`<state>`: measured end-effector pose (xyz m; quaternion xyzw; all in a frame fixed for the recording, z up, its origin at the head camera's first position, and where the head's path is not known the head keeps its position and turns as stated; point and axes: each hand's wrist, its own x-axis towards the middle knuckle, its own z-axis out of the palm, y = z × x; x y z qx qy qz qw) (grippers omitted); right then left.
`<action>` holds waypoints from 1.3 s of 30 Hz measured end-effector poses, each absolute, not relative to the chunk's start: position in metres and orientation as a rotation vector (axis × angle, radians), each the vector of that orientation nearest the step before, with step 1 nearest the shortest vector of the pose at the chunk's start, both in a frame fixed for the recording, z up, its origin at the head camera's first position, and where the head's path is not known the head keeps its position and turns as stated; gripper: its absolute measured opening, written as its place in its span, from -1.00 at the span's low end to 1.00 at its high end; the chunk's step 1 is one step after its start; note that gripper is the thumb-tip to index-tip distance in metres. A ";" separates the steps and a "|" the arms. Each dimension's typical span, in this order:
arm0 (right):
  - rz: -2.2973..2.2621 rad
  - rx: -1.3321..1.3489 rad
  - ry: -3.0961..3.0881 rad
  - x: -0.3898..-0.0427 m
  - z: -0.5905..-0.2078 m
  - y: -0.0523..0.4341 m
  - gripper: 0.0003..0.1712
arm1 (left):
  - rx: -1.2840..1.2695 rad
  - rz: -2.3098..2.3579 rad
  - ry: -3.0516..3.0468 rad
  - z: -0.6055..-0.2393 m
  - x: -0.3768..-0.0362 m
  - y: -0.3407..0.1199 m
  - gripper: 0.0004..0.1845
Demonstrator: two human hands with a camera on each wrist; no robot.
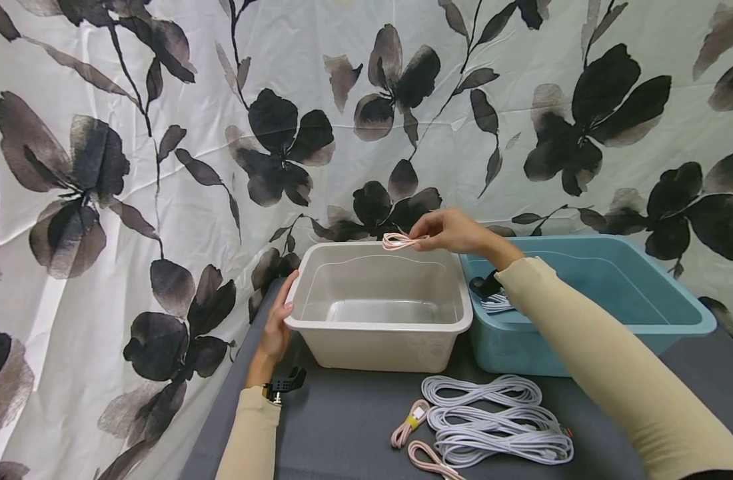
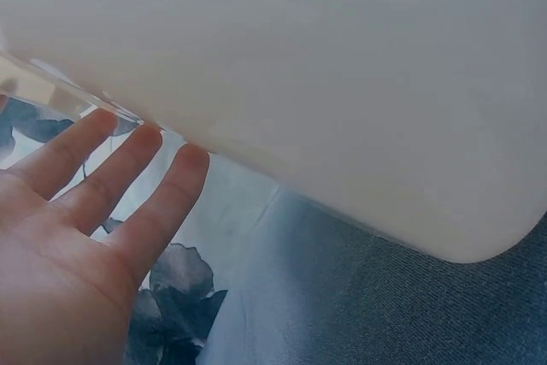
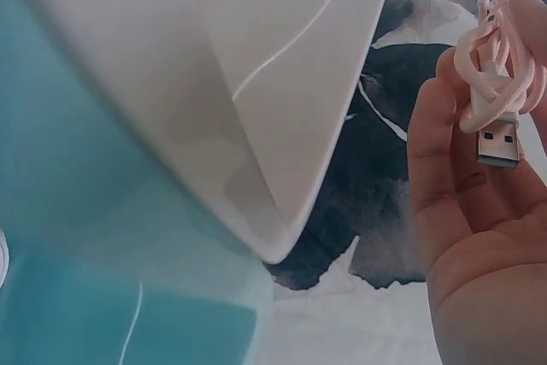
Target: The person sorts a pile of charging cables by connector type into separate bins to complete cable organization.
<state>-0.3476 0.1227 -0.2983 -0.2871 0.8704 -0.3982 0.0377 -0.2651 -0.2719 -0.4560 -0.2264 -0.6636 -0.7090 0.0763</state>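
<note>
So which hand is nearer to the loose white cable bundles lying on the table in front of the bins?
Left. The left hand rests on the beige bin's near left edge; the right hand holds a pink cable over its far rim, farther from the white cable bundles.

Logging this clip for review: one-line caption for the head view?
Right hand holds a coiled pink cable over a beige tub; left hand steadies the tub's side.

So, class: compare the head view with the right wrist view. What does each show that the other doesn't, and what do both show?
Head only: the left hand touching the beige plastic tub's rim, and white and pink coiled cables on the grey table.
Right wrist only: the silver USB plug on the held cable.
Both: the right hand holding a pink coiled cable, the beige plastic tub, the blue plastic tub.
</note>
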 end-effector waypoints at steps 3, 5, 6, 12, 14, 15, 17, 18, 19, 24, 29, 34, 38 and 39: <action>-1.225 -0.869 2.659 -0.354 -0.302 0.117 -0.76 | -0.688 -2.121 -1.993 -0.457 -0.265 -0.273 -0.22; -1.236 -0.861 2.639 -0.358 -0.305 0.113 -0.75 | -0.693 -2.118 -1.998 -0.457 -0.265 -0.273 -0.22; -1.239 -0.854 2.632 -0.359 -0.306 0.111 -0.75 | -0.692 -2.113 -2.002 -0.457 -0.265 -0.273 -0.22; -1.239 -0.816 2.609 -0.365 -0.308 0.103 -0.75 | -0.659 -2.104 -2.010 -0.456 -0.264 -0.272 -0.22; -1.238 -0.812 2.609 -0.365 -0.307 0.100 -0.76 | -0.655 -2.108 -2.011 -0.456 -0.264 -0.272 -0.22; -1.232 -0.814 2.610 -0.365 -0.307 0.099 -0.75 | -0.655 -2.108 -2.009 -0.456 -0.264 -0.272 -0.22; -1.226 -0.828 2.608 -0.366 -0.307 0.097 -0.75 | -0.664 -2.109 -2.007 -0.457 -0.264 -0.273 -0.21; -1.227 -0.828 2.606 -0.366 -0.307 0.096 -0.75 | -0.666 -2.107 -2.006 -0.457 -0.264 -0.273 -0.21; -1.228 -0.832 2.603 -0.367 -0.308 0.094 -0.75 | -0.669 -2.107 -2.005 -0.458 -0.264 -0.273 -0.21; -1.252 -0.829 2.581 -0.368 -0.311 0.088 -0.75 | -0.682 -2.108 -2.000 -0.458 -0.264 -0.273 -0.21; -1.296 -0.825 2.556 -0.370 -0.314 0.082 -0.76 | -0.687 -2.100 -2.004 -0.458 -0.264 -0.273 -0.21; -1.320 -0.821 2.530 -0.371 -0.318 0.077 -0.77 | -0.686 -2.092 -2.014 -0.458 -0.264 -0.273 -0.21; -1.331 -0.812 2.520 -0.370 -0.319 0.075 -0.78 | -0.688 -2.098 -2.011 -0.457 -0.262 -0.273 -0.22; -1.330 -0.813 2.524 -0.371 -0.320 0.074 -0.78 | -0.688 -2.099 -2.010 -0.457 -0.262 -0.273 -0.22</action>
